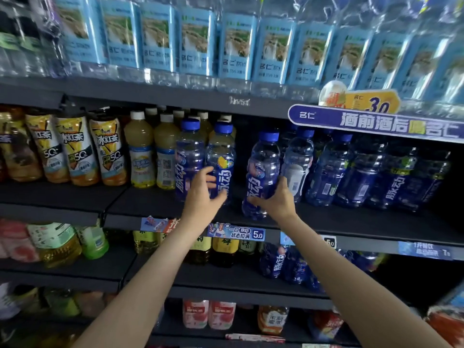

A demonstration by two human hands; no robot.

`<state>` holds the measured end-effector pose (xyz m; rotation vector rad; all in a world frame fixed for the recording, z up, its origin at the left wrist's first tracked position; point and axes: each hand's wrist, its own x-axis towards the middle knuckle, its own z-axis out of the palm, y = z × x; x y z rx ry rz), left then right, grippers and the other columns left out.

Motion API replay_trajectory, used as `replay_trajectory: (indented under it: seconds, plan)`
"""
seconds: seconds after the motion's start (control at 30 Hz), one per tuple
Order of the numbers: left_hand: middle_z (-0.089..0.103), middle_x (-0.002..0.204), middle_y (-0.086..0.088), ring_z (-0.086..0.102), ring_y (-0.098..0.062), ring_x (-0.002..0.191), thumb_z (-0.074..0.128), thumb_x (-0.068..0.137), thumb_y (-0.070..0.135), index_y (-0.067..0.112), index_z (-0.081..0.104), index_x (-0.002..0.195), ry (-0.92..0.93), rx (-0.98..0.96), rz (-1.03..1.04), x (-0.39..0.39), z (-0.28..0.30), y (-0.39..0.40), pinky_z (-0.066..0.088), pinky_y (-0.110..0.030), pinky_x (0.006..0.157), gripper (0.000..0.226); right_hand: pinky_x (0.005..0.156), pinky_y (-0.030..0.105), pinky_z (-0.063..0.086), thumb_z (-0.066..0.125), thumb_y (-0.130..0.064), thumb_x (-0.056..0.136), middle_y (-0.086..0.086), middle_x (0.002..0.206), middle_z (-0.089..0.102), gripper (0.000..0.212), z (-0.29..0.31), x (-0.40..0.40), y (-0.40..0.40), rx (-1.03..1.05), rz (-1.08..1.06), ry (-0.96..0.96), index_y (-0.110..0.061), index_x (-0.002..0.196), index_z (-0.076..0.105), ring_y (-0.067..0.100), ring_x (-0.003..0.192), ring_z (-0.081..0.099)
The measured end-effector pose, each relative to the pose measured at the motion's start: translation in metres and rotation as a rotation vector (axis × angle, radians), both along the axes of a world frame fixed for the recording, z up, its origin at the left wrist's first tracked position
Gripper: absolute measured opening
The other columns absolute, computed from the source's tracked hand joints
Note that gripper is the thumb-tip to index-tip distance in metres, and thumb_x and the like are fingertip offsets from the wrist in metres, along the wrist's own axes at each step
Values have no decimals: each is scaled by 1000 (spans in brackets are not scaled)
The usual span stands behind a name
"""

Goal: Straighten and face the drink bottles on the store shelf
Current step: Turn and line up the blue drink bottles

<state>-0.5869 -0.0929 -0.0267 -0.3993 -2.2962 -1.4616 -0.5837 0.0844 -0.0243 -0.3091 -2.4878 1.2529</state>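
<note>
On the middle shelf (351, 222) stand blue-capped bottles with dark blue labels. My right hand (275, 200) grips the lower part of one blue bottle (262, 169), which leans slightly and sits near the shelf's front edge. My left hand (204, 192) reaches between two upright blue bottles, its fingers curled round the lower part of the right one (222, 156); the left one (188, 159) stands beside it. More blue bottles (329, 172) fill the shelf to the right, some with barcodes facing out.
Yellow juice bottles (139, 151) and iced tea bottles (75, 151) stand to the left. Light-blue labelled water bottles (236, 46) fill the shelf above. Price tags (236, 232) line the shelf edge. Lower shelves hold more drinks.
</note>
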Motion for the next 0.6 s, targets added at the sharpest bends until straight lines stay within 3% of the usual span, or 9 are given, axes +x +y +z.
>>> replay_trajectory:
  seconds: [0.13, 0.2, 0.23, 0.3, 0.37, 0.43, 0.53, 0.6]
  plan:
    - [39, 143, -2, 42, -15, 127, 69, 81, 34, 24, 24, 144, -306, -27, -256, 16, 4, 1, 37, -33, 105, 78, 92, 46, 52, 91, -40, 51, 5, 117, 64, 98, 14, 26, 6, -337, 152, -24, -13, 131, 40, 25, 104, 64]
    - [41, 144, 2, 43, -16, 128, 71, 68, 52, 28, 28, 144, -481, 9, -364, 26, 8, 1, 35, -38, 109, 90, 85, 45, 56, 84, -31, 65, 8, 111, 67, 70, 19, 41, 5, -551, 263, -35, -11, 122, 48, 26, 97, 67]
    - [48, 139, 0, 51, -15, 122, 69, 66, 53, 25, 35, 140, -552, 82, -434, 31, 11, 1, 39, -38, 106, 87, 80, 41, 58, 78, -22, 75, 9, 108, 68, 49, 22, 47, 4, -613, 311, -35, -11, 116, 52, 25, 93, 68]
    - [62, 123, -4, 62, -15, 107, 69, 74, 41, 17, 49, 129, -602, 226, -538, 41, 17, 4, 49, -33, 97, 63, 74, 33, 58, 70, -17, 83, 8, 106, 70, 29, 29, 59, 1, -638, 366, -34, -12, 108, 56, 22, 89, 70]
    - [66, 115, -3, 66, -15, 99, 72, 75, 34, 16, 55, 121, -551, 235, -501, 47, 20, 3, 52, -33, 91, 52, 73, 27, 58, 65, -22, 87, 7, 101, 70, 20, 35, 65, 3, -631, 384, -20, -12, 103, 59, 16, 82, 70]
    - [65, 111, 4, 65, -11, 97, 77, 71, 35, 21, 57, 112, -462, 143, -395, 50, 21, -3, 52, -32, 89, 48, 76, 26, 56, 60, -34, 89, 4, 92, 72, 27, 42, 69, 6, -695, 403, -35, -10, 101, 63, 13, 80, 69]
    - [54, 114, 11, 55, -6, 104, 83, 66, 31, 24, 50, 123, -203, -142, -235, 56, 26, -13, 45, -25, 89, 66, 73, 31, 59, 64, -38, 87, 3, 86, 73, 37, 48, 72, 2, -861, 333, -32, -8, 110, 62, 16, 83, 69]
    - [46, 115, 11, 48, -9, 112, 85, 64, 29, 21, 47, 129, -5, -279, -203, 59, 32, -17, 41, -28, 95, 76, 68, 35, 60, 69, -34, 83, 8, 100, 72, 51, 43, 71, -5, -985, 264, -23, -6, 123, 55, 22, 93, 68]
